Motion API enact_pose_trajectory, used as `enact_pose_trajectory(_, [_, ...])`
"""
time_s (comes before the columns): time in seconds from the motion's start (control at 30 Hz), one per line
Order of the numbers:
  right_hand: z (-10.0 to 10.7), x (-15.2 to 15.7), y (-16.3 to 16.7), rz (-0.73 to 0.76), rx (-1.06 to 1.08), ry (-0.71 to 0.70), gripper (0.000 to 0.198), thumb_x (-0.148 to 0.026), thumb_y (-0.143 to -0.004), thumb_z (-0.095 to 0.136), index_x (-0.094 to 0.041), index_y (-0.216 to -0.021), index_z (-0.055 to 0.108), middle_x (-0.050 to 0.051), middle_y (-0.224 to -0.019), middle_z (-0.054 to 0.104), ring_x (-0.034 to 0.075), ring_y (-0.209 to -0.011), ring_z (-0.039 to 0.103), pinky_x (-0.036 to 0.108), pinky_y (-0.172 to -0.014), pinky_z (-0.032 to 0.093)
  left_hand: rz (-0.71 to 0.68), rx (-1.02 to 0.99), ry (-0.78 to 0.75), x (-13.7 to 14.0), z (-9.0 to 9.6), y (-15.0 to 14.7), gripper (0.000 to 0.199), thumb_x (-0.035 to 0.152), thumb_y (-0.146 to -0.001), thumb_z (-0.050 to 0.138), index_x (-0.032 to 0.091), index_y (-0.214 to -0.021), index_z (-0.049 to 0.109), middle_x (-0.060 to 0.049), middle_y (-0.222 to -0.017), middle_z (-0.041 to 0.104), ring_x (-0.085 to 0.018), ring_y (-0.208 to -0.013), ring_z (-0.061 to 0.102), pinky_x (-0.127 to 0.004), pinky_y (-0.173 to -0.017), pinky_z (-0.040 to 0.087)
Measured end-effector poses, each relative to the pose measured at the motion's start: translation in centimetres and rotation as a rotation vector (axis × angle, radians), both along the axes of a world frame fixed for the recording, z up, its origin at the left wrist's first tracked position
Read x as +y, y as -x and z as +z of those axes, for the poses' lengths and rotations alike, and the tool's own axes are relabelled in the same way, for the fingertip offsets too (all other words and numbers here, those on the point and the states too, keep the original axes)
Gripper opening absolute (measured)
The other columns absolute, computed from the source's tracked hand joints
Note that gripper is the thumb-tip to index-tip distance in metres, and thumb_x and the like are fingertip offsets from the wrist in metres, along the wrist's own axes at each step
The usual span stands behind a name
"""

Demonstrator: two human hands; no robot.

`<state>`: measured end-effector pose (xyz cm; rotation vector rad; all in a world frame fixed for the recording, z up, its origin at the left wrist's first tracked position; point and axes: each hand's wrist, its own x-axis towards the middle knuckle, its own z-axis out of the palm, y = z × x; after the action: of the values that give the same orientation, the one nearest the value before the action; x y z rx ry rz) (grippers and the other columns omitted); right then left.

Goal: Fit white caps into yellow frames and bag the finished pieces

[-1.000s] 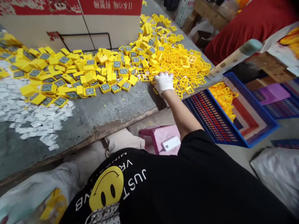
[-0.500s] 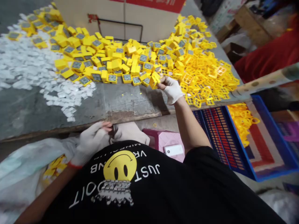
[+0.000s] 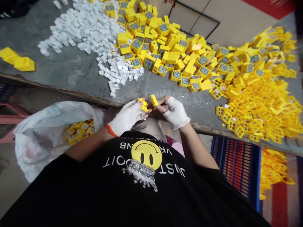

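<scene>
Both my hands wear white gloves with bare fingertips, close together at the table's front edge. Between the fingers of my left hand (image 3: 127,117) is a small yellow plastic piece (image 3: 143,105) with thin projecting parts. My right hand (image 3: 175,112) pinches a yellow plastic block (image 3: 154,100) by its side, a short gap away from that piece. Beyond them lies a pile of yellow boxes (image 3: 174,57), many with a grey patterned face. White small parts (image 3: 88,28) are heaped to the left, and yellow window-like frames (image 3: 272,107) to the right.
A white plastic bag (image 3: 30,135) holding yellow pieces (image 3: 81,130) hangs open at lower left. Two yellow boxes (image 3: 24,64) lie at the table's (image 3: 78,74) left. A blue crate (image 3: 258,176) stands below on the right. A carton (image 3: 227,15) backs the pile.
My right hand has drawn back from the pile with the yellow block. My left hand has come up beside it, its yellow piece now visible. The view has swung left.
</scene>
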<state>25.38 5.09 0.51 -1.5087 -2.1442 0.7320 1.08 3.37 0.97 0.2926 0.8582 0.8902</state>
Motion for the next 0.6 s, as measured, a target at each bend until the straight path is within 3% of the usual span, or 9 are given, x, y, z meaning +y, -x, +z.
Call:
enact_pose_trajectory(0.13, [0.3,2.8,-2.5,-0.163,-0.529,-0.097,0.011,-0.020,-0.097,0.078,-0.024,-0.104,0.085,0.018,-0.111,0.089,0.038,-0.106,0.081,0.059,-0.106,0.055,0.070,0.060,-0.033,-1.3,-0.1,2.9,0.021,0.025,-0.114,0.077,0.016,-0.133,0.082,-0.011,-0.115,0.087,-0.023,-0.098,0.088,-0.029,-0.076,0.066])
enact_pose_trajectory(0.23, [1.0,5.3,-2.2,-0.268,-0.669,-0.149,0.030,-0.015,-0.095,0.079,-0.023,-0.123,0.088,0.027,-0.125,0.089,0.047,-0.118,0.080,0.072,-0.111,0.051,0.138,0.109,-0.023,-2.0,-0.8,4.5,0.026,0.031,-0.113,0.080,0.017,-0.136,0.081,-0.013,-0.124,0.087,-0.024,-0.104,0.088,-0.029,-0.079,0.067])
enact_pose_trajectory(0.3, [1.6,6.8,0.3,-0.165,-0.569,-0.179,0.038,-0.023,-0.104,0.073,-0.025,-0.140,0.085,0.024,-0.136,0.087,0.045,-0.127,0.079,0.071,-0.114,0.053,0.184,0.109,-0.036,-2.1,-1.3,4.9,0.030,0.033,-0.112,0.082,0.019,-0.139,0.080,-0.014,-0.133,0.086,-0.024,-0.109,0.088,-0.029,-0.083,0.068])
enact_pose_trajectory(0.43, [2.1,10.1,9.8,0.300,-0.312,-0.164,0.041,-0.028,-0.115,0.066,-0.029,-0.154,0.080,0.009,-0.154,0.083,0.031,-0.142,0.074,0.052,-0.124,0.056,0.259,0.106,-0.067,-1.9,-1.9,5.0,0.033,0.034,-0.113,0.080,0.025,-0.144,0.077,-0.013,-0.150,0.082,-0.023,-0.118,0.086,-0.032,-0.091,0.069])
enact_pose_trajectory(0.53, [1.7,12.3,16.5,0.552,-0.285,-0.097,0.050,-0.030,-0.114,0.075,-0.029,-0.163,0.074,0.007,-0.177,0.069,0.035,-0.165,0.058,0.059,-0.137,0.043,0.266,0.137,-0.068,-2.0,-1.8,5.5,0.036,0.041,-0.114,0.077,0.027,-0.147,0.076,-0.013,-0.155,0.080,-0.023,-0.117,0.086,-0.032,-0.089,0.070])
enact_pose_trajectory(0.6, [1.0,13.2,18.7,0.582,-0.296,-0.039,0.049,-0.034,-0.108,0.086,-0.029,-0.156,0.079,0.006,-0.178,0.068,0.040,-0.170,0.051,0.068,-0.140,0.035,0.272,0.139,-0.056,-2.2,-1.5,6.1,0.038,0.044,-0.116,0.072,0.027,-0.149,0.077,-0.012,-0.154,0.081,-0.023,-0.115,0.086,-0.030,-0.085,0.069])
